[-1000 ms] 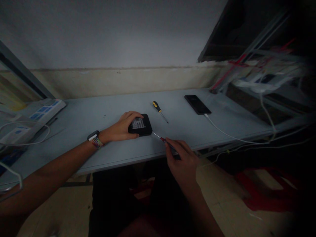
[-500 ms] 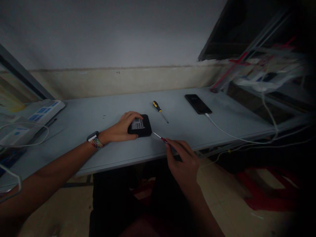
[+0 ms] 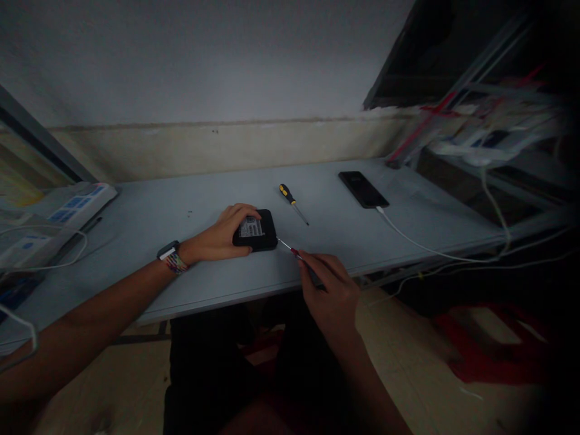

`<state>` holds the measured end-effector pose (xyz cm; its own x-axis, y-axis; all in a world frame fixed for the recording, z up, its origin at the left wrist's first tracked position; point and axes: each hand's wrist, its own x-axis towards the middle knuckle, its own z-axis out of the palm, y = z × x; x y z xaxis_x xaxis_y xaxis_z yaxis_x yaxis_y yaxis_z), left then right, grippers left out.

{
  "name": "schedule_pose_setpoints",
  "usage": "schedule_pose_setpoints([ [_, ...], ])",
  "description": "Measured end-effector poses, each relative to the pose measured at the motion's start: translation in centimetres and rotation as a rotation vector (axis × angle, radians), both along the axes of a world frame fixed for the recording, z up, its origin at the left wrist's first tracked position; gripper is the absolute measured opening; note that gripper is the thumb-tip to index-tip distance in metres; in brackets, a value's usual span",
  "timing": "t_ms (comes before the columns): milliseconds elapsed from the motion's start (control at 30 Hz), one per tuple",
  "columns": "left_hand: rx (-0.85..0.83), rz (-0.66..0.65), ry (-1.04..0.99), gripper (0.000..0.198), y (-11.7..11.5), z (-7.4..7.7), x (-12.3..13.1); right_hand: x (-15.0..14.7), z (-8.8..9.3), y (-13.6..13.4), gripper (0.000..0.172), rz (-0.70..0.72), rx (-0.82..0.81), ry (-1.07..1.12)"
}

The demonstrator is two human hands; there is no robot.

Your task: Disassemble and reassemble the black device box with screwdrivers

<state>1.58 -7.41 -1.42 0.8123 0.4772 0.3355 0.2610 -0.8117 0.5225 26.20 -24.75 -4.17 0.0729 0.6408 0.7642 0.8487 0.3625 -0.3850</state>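
In the head view, a flat, black, box-like case with rounded corners (image 3: 268, 231) lies on a pale grey-blue, smooth-topped table (image 3: 154, 208), near its front edge. The case's inside is hidden; its upper face carries a whitish printed label (image 3: 251, 227), too small to read. The left hand (image 3: 222, 237) holds the case at its left end, the thumb along the near side and the fingers over the top and far side. On that wrist sit a dark watch (image 3: 168, 249) and a multicoloured woven band (image 3: 175, 261).

The right hand (image 3: 330, 293) grips a slim screwdriver with a red collar and a thin metal shaft (image 3: 296, 252), its darker handle running back under the fingers. The tip is at the right edge of the case, near the front corner; whether it touches cannot be told.

Behind them lies a second screwdriver with a bulbous black-and-yellow handle (image 3: 287, 194), its shaft slanting toward the front right. Farther right, a glossy black rectangular phone (image 3: 364, 190) is joined to a thin white cable (image 3: 393, 226). At the left stands a long white power strip with blue patches (image 3: 77, 206). A red stool-like shape (image 3: 493, 370) is blurred on the tiled floor (image 3: 394, 377).
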Motion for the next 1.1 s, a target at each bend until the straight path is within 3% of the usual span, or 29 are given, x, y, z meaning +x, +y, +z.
schedule_pose_setpoints([
  [267, -0.007, 0.005, 0.005, 0.067, 0.0, 0.1, 0.1, 0.5, 0.6, 1.3, 0.019, 0.022, -0.105, 0.039],
  [500, -0.010, 0.002, 0.015, 0.065, -0.2, 0.4, 0.0, 3.3, 2.5, 4.4, 0.025, 0.200, -0.337, 0.155],
  [733, -0.003, 0.001, -0.006, 0.066, 0.0, 0.1, 0.1, 4.9, 3.5, 7.0, 0.018, 0.255, -0.525, 0.024],
  [1100, -0.026, 0.007, -0.005, 0.068, 0.0, 0.0, 0.0, 5.8, 3.0, 8.4, 0.012, 0.396, -0.495, -0.022],
])
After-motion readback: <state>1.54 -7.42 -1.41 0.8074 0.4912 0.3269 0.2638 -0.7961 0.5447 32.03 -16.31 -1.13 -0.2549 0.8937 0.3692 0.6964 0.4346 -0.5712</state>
